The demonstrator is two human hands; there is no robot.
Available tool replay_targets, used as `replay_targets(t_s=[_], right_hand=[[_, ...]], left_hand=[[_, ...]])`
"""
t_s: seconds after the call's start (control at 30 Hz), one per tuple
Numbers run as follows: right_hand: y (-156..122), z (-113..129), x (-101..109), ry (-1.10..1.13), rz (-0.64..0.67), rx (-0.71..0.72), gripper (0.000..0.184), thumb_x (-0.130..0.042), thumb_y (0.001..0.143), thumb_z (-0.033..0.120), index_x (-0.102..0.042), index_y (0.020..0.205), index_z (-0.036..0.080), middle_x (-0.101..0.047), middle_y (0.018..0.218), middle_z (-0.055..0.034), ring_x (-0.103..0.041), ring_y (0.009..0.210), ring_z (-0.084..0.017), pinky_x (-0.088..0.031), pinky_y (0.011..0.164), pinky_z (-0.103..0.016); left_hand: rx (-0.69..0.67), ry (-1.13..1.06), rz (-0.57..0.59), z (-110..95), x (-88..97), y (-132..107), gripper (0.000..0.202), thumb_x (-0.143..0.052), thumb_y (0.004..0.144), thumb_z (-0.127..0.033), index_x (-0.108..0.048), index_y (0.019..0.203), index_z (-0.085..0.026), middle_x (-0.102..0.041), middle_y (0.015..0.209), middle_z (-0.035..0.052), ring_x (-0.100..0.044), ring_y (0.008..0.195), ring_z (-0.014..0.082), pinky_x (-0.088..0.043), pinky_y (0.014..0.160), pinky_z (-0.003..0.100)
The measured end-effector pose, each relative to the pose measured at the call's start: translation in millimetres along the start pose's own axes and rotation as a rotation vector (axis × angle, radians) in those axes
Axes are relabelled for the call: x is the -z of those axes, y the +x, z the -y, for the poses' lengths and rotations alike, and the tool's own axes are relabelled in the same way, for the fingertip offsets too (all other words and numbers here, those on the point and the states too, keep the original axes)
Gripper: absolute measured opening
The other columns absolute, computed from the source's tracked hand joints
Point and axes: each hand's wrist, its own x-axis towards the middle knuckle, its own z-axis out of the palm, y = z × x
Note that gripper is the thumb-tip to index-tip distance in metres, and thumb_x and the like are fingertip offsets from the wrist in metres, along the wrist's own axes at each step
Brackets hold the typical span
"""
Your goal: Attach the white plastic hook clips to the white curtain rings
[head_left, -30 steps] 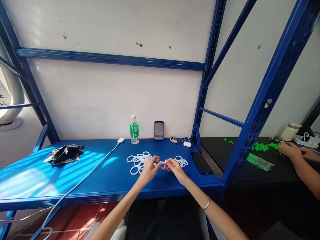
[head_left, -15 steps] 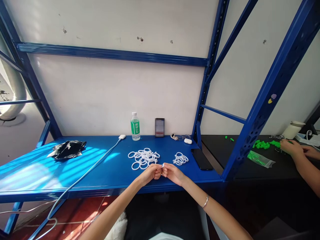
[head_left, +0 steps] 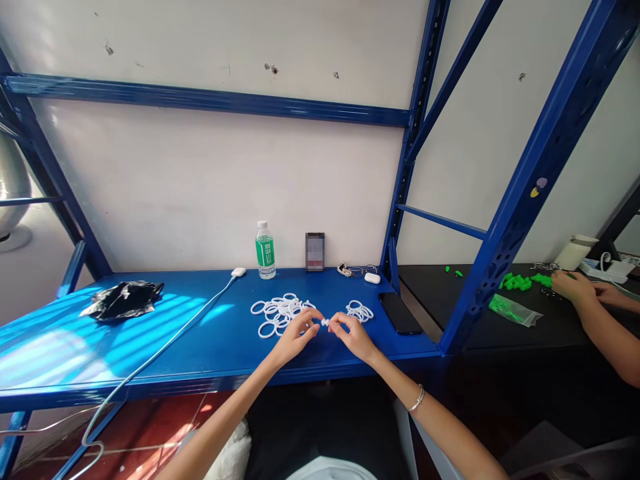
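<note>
Head view — my right hand (head_left: 356, 337) pinches a small white piece (head_left: 325, 323); my left hand (head_left: 295, 335), thumb and forefinger apart, is just beside it, near white rings (head_left: 281, 309) on the blue bench (head_left: 200, 353) — pale wall (head_left: 200, 180) behind.

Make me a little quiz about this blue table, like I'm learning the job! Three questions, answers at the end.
1. True or false: the plastic bottle with the green label is standing upright.
2. Which is just right of the smaller pile of white rings?
A) crumpled black bag
B) black smartphone
C) white cable
3. Fill in the colour: the small piece between the left hand and the right hand is ____.

Key: 1. True; 2. B; 3. white.
</note>
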Motion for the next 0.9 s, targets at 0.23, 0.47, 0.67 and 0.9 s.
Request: replay_targets(t_s=[0.23, 0.47, 0.67, 0.9], right_hand=[[0, -25, 50, -0.926, -0.294, 0.157, 0.028, -0.039, 0.097, 0.025, -0.061, 0.082, 0.017, -0.063, 0.085, -0.0083, -0.054, 0.086, -0.022, -0.038, 0.078, -0.036], [-3, -36, 43, -1.132, -0.237, 0.095, 0.022, -0.041, 0.094, 0.020, -0.063, 0.095, 0.017, -0.061, 0.099, -0.0121, -0.052, 0.098, -0.026, -0.041, 0.081, -0.039], [-6, -20, 32, -0.897, -0.229, 0.149, 0.023, -0.043, 0.094, 0.021, -0.059, 0.109, 0.019, -0.059, 0.108, -0.0095, -0.050, 0.108, -0.024, -0.042, 0.089, -0.037], [-11, -15, 8, -0.608, 0.009, 0.202, 0.042, -0.051, 0.093, 0.029, -0.044, 0.134, 0.025, -0.054, 0.125, -0.0086, -0.047, 0.117, -0.025, -0.040, 0.100, -0.044]], left_hand=[[-0.106, 1.070, -0.241, 27, 1.9, 2, 0.020, -0.046, 0.090, -0.027, -0.063, 0.090, -0.015, -0.059, 0.102, 0.0146, -0.054, 0.101, 0.0317, -0.047, 0.080, 0.043], [-0.077, 1.072, -0.149, 33, 2.0, 4, 0.020, -0.045, 0.091, -0.021, -0.061, 0.080, -0.016, -0.059, 0.089, 0.0109, -0.054, 0.091, 0.0276, -0.046, 0.075, 0.038], [-0.118, 0.755, -0.159, 23, 1.9, 5, 0.021, -0.042, 0.094, -0.026, -0.057, 0.081, -0.018, -0.060, 0.084, 0.0060, -0.052, 0.087, 0.0223, -0.044, 0.073, 0.033], [-0.001, 0.265, -0.129, 13, -4.2, 6, 0.027, -0.051, 0.088, -0.042, -0.060, 0.079, -0.018, -0.062, 0.075, 0.0034, -0.054, 0.073, 0.0176, -0.041, 0.064, 0.027]])
